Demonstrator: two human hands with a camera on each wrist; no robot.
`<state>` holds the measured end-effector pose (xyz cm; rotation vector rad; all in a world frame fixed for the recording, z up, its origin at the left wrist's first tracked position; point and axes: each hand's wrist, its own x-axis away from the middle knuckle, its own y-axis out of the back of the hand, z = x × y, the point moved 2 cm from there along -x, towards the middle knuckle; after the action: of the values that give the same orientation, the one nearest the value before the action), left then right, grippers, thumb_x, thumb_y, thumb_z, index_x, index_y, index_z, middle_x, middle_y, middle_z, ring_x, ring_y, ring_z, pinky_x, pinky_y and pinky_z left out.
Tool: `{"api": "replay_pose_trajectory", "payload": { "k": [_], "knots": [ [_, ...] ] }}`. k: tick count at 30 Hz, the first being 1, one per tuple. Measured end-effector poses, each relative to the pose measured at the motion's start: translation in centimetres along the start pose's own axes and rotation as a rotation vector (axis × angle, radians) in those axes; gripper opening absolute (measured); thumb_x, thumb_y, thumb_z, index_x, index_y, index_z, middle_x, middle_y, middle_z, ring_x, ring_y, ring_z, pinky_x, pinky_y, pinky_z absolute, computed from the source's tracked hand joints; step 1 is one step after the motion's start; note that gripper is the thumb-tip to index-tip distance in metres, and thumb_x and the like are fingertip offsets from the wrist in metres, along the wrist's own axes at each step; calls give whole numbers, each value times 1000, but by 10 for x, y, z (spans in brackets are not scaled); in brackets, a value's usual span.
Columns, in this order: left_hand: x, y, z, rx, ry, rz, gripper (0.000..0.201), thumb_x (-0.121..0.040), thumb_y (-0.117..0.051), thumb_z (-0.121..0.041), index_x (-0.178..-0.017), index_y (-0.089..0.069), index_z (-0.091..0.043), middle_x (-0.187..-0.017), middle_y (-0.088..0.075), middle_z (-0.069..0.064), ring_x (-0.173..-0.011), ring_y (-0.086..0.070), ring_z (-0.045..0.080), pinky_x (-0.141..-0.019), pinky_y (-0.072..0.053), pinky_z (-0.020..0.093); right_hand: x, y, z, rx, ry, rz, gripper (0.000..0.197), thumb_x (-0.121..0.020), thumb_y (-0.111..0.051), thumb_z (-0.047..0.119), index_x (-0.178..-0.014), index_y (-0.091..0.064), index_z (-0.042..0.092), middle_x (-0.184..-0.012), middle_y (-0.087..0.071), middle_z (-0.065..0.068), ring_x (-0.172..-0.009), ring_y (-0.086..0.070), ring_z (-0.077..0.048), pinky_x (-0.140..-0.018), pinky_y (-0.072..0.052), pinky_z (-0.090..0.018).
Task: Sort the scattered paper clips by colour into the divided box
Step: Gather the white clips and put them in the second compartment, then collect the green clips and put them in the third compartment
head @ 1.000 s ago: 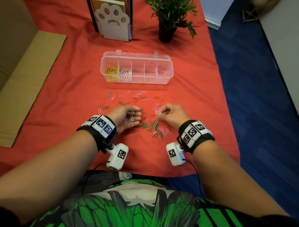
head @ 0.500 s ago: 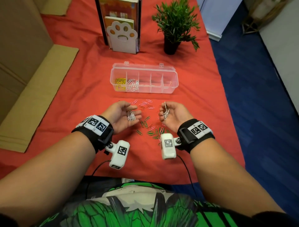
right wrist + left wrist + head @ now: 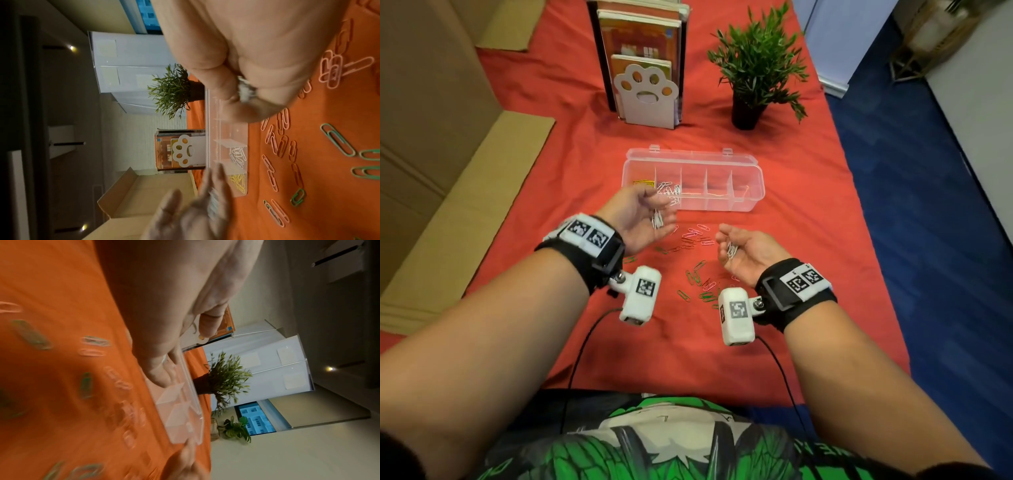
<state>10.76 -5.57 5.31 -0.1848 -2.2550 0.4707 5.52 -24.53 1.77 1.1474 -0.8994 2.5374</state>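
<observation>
The clear divided box (image 3: 755, 185) lies open on the red cloth; yellow clips (image 3: 643, 183) fill its leftmost compartment and white clips (image 3: 671, 193) the one beside it. My left hand (image 3: 666, 217) hovers at the box's near left side, palm turned up. It cups a small bunch of white paper clips (image 3: 657, 219). My right hand (image 3: 726, 241) hangs above the scattered clips, fingers curled round more white clips (image 3: 244, 91). Pink clips (image 3: 697, 236) and green clips (image 3: 697, 275) lie loose between my wrists.
A paw-shaped book holder (image 3: 645, 92) and a potted plant (image 3: 751, 68) stand behind the box. Flattened cardboard (image 3: 465, 192) lies along the table's left side. The table's right edge (image 3: 859, 192) drops to blue carpet.
Both hands rose from the clip pile and turned palm up with white clips in them. The left hand moved forward to the box's left end.
</observation>
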Motion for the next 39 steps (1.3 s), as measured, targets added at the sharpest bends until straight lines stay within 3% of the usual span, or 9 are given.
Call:
{"api": "replay_pose_trajectory", "payload": {
  "k": [5,8,11,15,17,22,27,34,39],
  "knots": [
    [-17,-21,-46,38,-124,-42,21,-83,-47,-24,-96,-48,-8,-107,-49,8,-113,-49,21,-108,-35,42,-1,3,5,73,12,-31,22,-96,-35,4,-88,-56,8,-78,-56,-7,-58,-52,-13,-45,-48,-18],
    [-19,-25,-51,42,-134,-106,14,-87,-44,-21,-94,-48,-9,-89,-49,3,-69,-67,12,-72,-55,20,-2,2,10,162,97,-42,28,-93,-29,-7,-92,-55,4,-84,-54,-10,-71,-54,-18,-52,-52,-21],
    [-25,-13,-43,40,-174,-155,9,-85,-43,-13,-84,-51,-14,-83,-49,-4,-76,-56,11,-109,-33,25,-8,-3,12,292,185,-112,32,-91,-26,-14,-105,-49,3,-87,-52,-12,-70,-56,-20,-48,-52,-18],
    [-19,11,-20,-171,-274,-288,17,-88,-41,-5,-91,-53,-15,-76,-48,-2,-64,-44,9,-61,-36,20,-21,-30,18,520,290,-158,28,-90,-30,-15,-102,-48,3,-86,-53,-10,-67,-59,-17,-51,-54,-18],
    [-13,32,-4,-352,-319,-336,23,-88,-41,1,-102,-56,-11,-71,-53,-3,-59,-46,8,-56,-34,21,-29,-51,26,595,348,-150,26,-90,-34,-15,-95,-51,4,-87,-54,-9,-68,-60,-17,-56,-55,-20],
    [4,93,34,-677,-297,-516,23,-86,-54,-7,-108,-61,-5,-107,-67,19,-95,-63,34,-88,-48,37,-54,-112,43,682,479,-113,38,-87,-31,-16,-113,-52,0,-82,-54,-5,-70,-59,-16,-65,-54,-24],
    [17,115,51,-904,-325,-597,19,-84,-55,-5,-99,-66,-5,-100,-69,21,-92,-65,33,-81,-48,32,-79,-138,34,1149,498,-136,52,-85,-37,-9,-132,-51,10,-134,-55,-11,-121,-53,-26,-103,-45,-40],
    [15,106,61,-1120,-335,-534,16,-77,-61,-8,-88,-71,-13,-85,-73,10,-82,-66,25,-69,-41,23,-53,-101,16,1257,602,-160,29,-85,-46,-1,-96,-66,16,-91,-62,0,-89,-62,-19,-80,-50,-28],
    [12,96,63,-1208,-362,-463,12,-75,-66,-12,-85,-71,-14,-86,-73,9,-85,-66,24,-73,-42,23,-20,-52,-39,1710,370,-28,23,-85,-49,4,-90,-70,10,-88,-70,-8,-87,-64,-23,-78,-47,-26]
  ]
}}
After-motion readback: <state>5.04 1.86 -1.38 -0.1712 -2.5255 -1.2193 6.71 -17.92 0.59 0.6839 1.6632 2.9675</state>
